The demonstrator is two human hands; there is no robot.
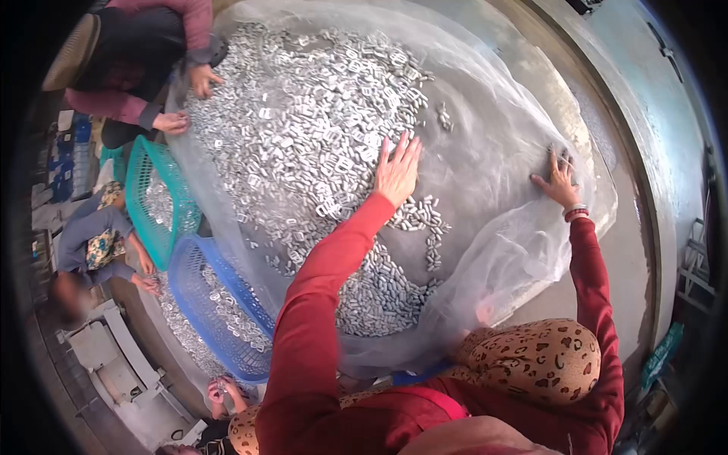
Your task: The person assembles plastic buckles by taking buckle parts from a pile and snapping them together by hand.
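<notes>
A wide heap of small silver metal pieces, some like buckles and some like short tubes, lies on a clear plastic sheet. My left hand is at the right edge of the heap, palm down with its fingers stretched out, touching or just over the pieces. Farther right, my right hand rests on the sheet near its edge, fingers spread. A bracelet circles that wrist. Nothing shows in either hand. A denser patch of small grey pieces lies nearer my body.
A teal basket and a blue basket, both with metal pieces inside, stand left of the sheet. A co-worker's hands are at the heap's far left edge. Other people work beyond the baskets. A ledge runs along the right.
</notes>
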